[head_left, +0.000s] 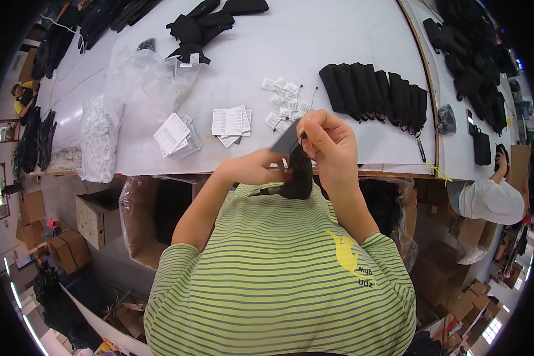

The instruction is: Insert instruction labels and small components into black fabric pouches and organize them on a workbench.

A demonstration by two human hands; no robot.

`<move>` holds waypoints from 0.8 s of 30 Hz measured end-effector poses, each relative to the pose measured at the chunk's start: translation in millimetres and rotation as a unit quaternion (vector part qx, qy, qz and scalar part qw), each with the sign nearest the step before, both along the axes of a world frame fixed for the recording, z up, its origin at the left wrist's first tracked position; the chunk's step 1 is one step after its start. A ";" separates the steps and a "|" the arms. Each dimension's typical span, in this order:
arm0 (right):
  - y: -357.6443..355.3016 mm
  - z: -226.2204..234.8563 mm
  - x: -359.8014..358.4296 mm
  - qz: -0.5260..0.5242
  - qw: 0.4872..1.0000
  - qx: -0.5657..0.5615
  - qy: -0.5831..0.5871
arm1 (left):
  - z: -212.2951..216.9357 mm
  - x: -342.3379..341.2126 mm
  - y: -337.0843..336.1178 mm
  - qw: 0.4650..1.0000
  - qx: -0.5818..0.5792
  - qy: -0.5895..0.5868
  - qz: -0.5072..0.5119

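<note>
Holding a black garment [296,175] at the near counter [338,53] edge, left hand [261,169] gripping it, right hand [329,142] pinching its grey tag [286,141], folded black garments [377,89] far right.

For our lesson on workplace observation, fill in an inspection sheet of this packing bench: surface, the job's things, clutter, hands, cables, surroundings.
Surface: long white worktable, wooden front edge.
Job's things: small black fabric piece and dark grey card tag, held above the table edge.
Clutter: row of folded black fabric pieces; stacks of white printed labels; small white packets; crumpled clear plastic bags; loose black pile.
Hands: left hand grips the fabric piece; right hand pinches at the tag's top.
Cables: nothing seen.
Surroundings: brown cardboard boxes on the floor; a person in a white top at the right.
</note>
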State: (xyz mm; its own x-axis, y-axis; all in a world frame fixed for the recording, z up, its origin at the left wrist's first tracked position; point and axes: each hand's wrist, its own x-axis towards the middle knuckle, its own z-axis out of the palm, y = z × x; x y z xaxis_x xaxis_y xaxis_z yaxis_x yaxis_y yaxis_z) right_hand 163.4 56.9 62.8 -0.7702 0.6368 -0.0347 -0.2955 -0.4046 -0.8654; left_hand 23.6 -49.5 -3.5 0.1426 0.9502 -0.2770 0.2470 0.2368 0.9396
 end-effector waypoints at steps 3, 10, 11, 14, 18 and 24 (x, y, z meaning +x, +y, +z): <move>-0.8 2.0 -2.1 -0.012 1.000 -0.013 0.003 | -11.7 7.9 0.4 0.980 -0.053 -0.191 -0.005; 10.1 4.3 -5.1 -0.070 0.994 -0.034 0.079 | -13.9 10.7 3.6 0.982 0.116 -0.050 0.137; 12.4 -1.5 -9.2 -0.063 0.987 -0.073 0.132 | -14.0 11.9 3.2 0.978 0.074 -0.121 0.151; 11.0 -1.6 -21.4 -0.076 0.982 -0.082 0.151 | -24.3 16.4 0.7 0.971 0.022 -0.184 0.153; 5.0 4.1 -38.8 -0.072 0.982 -0.070 0.159 | -21.0 30.2 -2.5 0.940 0.011 -0.262 0.218; 2.7 7.3 -54.1 -0.052 0.981 -0.081 0.170 | -33.4 19.0 -11.8 0.970 0.090 -0.102 0.202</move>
